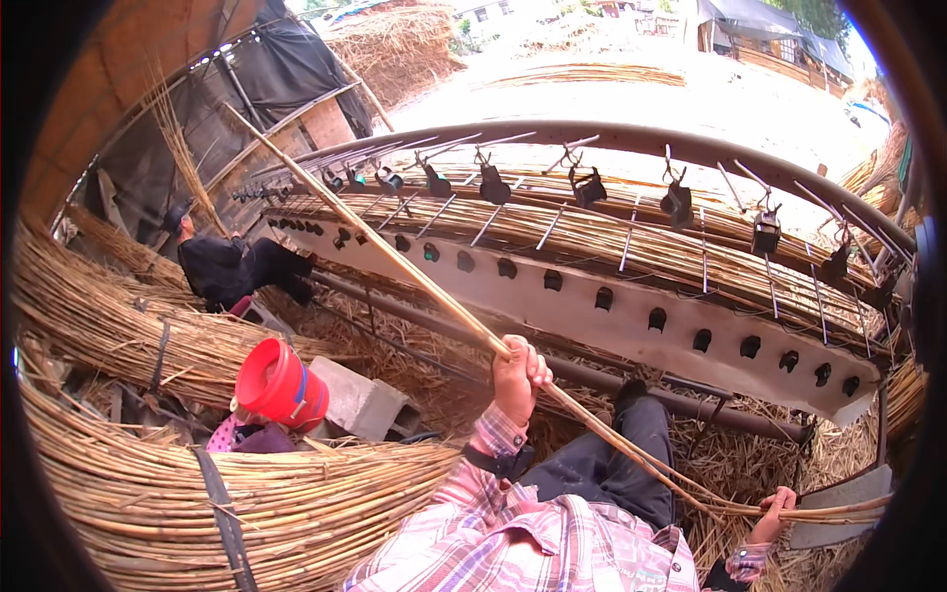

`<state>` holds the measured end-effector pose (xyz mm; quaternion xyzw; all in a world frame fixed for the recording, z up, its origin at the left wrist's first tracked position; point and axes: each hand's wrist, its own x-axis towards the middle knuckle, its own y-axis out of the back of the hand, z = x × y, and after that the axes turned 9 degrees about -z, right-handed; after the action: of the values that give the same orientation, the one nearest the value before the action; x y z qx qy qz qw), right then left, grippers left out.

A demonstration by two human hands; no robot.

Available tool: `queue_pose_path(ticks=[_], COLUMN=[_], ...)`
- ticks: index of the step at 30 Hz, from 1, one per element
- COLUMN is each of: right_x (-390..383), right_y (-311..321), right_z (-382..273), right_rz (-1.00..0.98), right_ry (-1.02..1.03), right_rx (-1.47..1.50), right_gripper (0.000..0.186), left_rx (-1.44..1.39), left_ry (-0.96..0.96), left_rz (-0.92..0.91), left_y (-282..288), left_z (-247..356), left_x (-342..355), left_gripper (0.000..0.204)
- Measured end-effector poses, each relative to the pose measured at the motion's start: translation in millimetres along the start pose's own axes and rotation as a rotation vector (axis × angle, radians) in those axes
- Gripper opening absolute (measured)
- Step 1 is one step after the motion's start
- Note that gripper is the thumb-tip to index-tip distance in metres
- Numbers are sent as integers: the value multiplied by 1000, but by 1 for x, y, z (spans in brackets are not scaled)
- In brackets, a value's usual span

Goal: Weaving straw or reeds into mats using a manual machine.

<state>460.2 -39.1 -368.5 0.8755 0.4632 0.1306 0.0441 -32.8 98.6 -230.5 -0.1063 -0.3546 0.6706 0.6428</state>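
My left hand (518, 381) is closed in a fist around a thin bunch of long reed stalks (414, 276). They slant from the far upper left, across my lap, to the lower right. Toward the right the stalks spread apart slightly. My right hand (776, 514) grips reeds near their right end, beside a grey flat plate (843, 505). Ahead of me runs a long weaving frame (582, 296) with many reeds laid along it. Black weights (589, 187) hang in a row from its thin metal rods.
Strapped reed bundles (326, 493) lie at my left, with a red bucket (281, 383) and a concrete block (360, 400) behind them. A co-worker in dark clothes (222, 261) sits at the frame's far left. Loose straw (760, 444) covers the ground at my feet.
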Motion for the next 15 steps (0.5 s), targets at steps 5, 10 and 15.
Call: queue_pose_path(ticks=[5,10,15], right_x=[0,12,19], right_y=[12,11,-5], right_z=[14,5,-15], right_rz=[66,23,-17], right_ry=[15,1,-44], right_rx=[5,-14,-143], right_gripper=[23,22,19], left_rx=[279,436,367], left_ry=[317,680,587], left_rz=[-183,-443,-232], left_y=[4,-3,-10], left_z=[-23,-33,-17], left_x=[-12,-39,-38], left_gripper=[7,8,24])
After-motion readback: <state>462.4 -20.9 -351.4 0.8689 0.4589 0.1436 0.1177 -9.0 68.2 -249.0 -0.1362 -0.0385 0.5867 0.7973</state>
